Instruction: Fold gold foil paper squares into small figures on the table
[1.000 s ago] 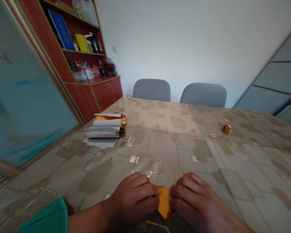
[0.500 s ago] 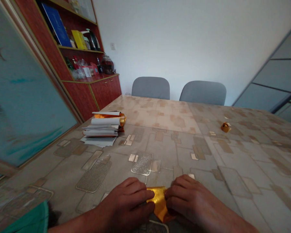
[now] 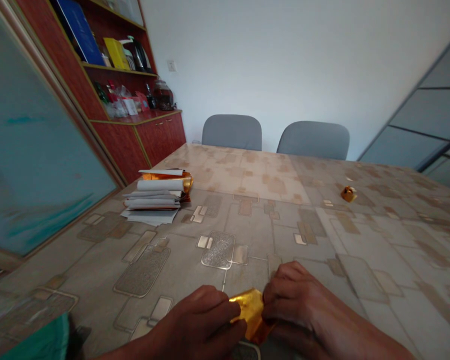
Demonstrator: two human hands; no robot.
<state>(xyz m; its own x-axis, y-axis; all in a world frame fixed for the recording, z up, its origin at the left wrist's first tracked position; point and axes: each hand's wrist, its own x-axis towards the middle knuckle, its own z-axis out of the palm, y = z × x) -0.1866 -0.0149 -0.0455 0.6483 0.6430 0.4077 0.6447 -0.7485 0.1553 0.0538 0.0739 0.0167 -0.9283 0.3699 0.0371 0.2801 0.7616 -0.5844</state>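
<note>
A small folded piece of gold foil paper (image 3: 250, 312) sits at the near edge of the table, pinched between both hands. My left hand (image 3: 198, 325) grips its left side with curled fingers. On the paper's right side my right hand (image 3: 303, 307) is closed, fingertips pressed on the fold. Farther off at the left lies a stack of white and gold foil sheets (image 3: 159, 195). One small folded gold piece (image 3: 348, 193) rests on the table at the far right.
The table (image 3: 255, 225) has a patterned beige and grey cover. Two grey chairs (image 3: 232, 131) stand at its far side. A red wooden cabinet (image 3: 142, 135) with shelves of bottles and books stands at the left, beside a frosted glass panel (image 3: 33, 150).
Both hands have drawn slightly nearer and lower in view, and the gold paper now shows more of its shiny face between them. The view has tilted a little.
</note>
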